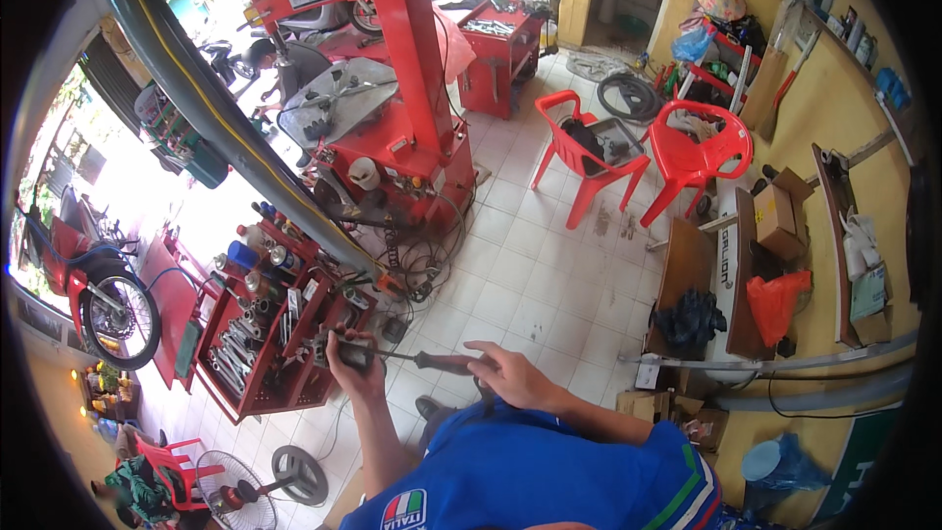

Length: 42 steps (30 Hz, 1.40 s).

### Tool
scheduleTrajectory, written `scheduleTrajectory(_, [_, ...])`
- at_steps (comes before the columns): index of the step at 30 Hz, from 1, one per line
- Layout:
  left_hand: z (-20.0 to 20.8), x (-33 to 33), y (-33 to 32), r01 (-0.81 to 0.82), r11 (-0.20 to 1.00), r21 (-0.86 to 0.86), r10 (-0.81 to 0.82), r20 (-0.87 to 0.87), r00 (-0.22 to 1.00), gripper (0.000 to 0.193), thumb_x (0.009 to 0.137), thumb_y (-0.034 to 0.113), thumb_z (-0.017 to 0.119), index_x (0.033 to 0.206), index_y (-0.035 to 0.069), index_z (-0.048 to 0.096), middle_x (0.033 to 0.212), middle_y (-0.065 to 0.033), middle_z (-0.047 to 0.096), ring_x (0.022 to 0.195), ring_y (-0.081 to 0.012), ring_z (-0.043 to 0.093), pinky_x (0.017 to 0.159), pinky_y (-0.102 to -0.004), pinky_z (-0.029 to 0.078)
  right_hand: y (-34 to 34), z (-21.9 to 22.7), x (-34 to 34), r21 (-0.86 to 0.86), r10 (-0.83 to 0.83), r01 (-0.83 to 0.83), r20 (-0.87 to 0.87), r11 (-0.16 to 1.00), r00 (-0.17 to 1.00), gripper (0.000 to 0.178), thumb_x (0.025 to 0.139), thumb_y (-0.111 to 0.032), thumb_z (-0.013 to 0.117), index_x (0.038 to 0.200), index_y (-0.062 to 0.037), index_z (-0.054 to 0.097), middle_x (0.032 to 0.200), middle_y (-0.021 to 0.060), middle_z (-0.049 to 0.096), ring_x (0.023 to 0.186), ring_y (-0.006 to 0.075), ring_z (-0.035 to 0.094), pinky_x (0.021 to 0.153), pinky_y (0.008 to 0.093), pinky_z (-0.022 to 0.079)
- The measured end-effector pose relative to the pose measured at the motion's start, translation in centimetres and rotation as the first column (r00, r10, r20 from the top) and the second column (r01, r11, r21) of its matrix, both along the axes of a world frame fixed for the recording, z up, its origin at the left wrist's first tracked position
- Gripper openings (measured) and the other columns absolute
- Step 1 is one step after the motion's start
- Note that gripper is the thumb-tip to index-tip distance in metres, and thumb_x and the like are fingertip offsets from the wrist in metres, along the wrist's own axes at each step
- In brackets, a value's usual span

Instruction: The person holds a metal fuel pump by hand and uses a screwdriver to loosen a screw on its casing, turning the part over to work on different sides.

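Left hand: we see our left hand (351, 361) wrapped around a screwdriver's black handle (357, 355), just right of the red tool cart (280, 388)
Right hand: our right hand (512, 375) lies loosely spread, fingertips touching the screwdriver's (424, 359) reddish far end
Far: red tyre machine (397, 88), two red chairs (638, 147)

Brown cardboard box (775, 219) on right shelf (738, 275)

I see one head-worn fisheye view, looking steeply down past my blue shirt (549, 471) onto the tiled floor (530, 285). Hands sit near; straight edges bend toward the rim.
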<state>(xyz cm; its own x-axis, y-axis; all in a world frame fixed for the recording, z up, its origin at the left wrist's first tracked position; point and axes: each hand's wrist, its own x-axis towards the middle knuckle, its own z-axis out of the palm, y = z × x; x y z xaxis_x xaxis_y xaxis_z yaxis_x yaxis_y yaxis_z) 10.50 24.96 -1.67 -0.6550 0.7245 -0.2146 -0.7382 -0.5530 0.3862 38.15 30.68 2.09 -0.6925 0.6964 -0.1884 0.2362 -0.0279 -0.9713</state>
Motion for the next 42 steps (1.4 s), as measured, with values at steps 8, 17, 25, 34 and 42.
scheduleTrajectory(8, [1.7,0.4,0.3,-0.057,0.998,-0.007,0.057,0.024,0.998,0.018,0.096,0.02,0.063,0.107,0.007,0.06,0.099,-0.0004,0.064,0.086,-0.0108,0.061,0.08,-0.0304,0.05,0.3,1.3,0.1,0.019,-0.048,0.05,-0.108,0.999,0.993,0.036,0.096,-0.025,0.066,0.121,-0.0005,0.056,0.084,0.0101,0.068,0.081,0.0176,0.067,0.072,0.0296,0.052])
scheduleTrajectory(17, [1.5,0.7,0.2,-0.048,0.998,-0.029,0.049,0.019,0.999,0.018,0.095,0.021,0.065,0.105,0.007,0.06,0.095,0.0001,0.062,0.084,-0.01,0.06,0.079,-0.0302,0.05,0.5,0.3,-0.3,-0.014,0.03,-0.029,0.084,0.999,0.996,0.041,0.1,-0.03,0.059,0.127,0.0006,0.06,0.076,0.0076,0.066,0.066,0.0136,0.061,0.063,0.0292,0.049])
scheduleTrajectory(25, [0.2,-0.3,-0.2,-0.02,1.0,0.001,0.02,0.02,1.0,0.026,0.095,0.021,0.065,0.12,0.018,0.059,0.106,-0.001,0.063,0.087,-0.0092,0.063,0.079,-0.0325,0.052,-0.1,0.5,-0.4,-0.079,-0.065,0.053,-0.148,0.995,0.987,0.042,0.099,-0.024,0.061,0.131,-0.0003,0.048,0.077,0.0091,0.067,0.069,0.0157,0.064,0.066,0.03,0.052])
scheduleTrajectory(34, [0.2,-0.2,0.0,-0.046,0.999,-0.018,0.047,0.04,0.998,0.025,0.095,0.02,0.065,0.119,0.019,0.059,0.104,-0.0006,0.063,0.086,-0.0083,0.062,0.079,-0.0321,0.052,0.2,0.5,-0.5,0.003,-0.013,0.013,0.062,1.0,0.998,0.044,0.101,-0.037,0.055,0.123,0.001,0.055,0.082,0.01,0.068,0.071,0.0168,0.065,0.069,0.0298,0.052])
scheduleTrajectory(42, [0.3,0.0,0.0,-0.054,0.998,-0.021,0.055,0.049,0.997,0.023,0.095,0.02,0.065,0.117,0.018,0.06,0.101,-0.0003,0.064,0.085,-0.0085,0.062,0.078,-0.0311,0.052,0.5,0.8,-0.2,-0.098,-0.025,0.02,-0.043,0.995,0.999,0.044,0.101,-0.037,0.055,0.123,0.0013,0.054,0.081,0.0118,0.068,0.076,0.0172,0.067,0.07,0.0299,0.052])
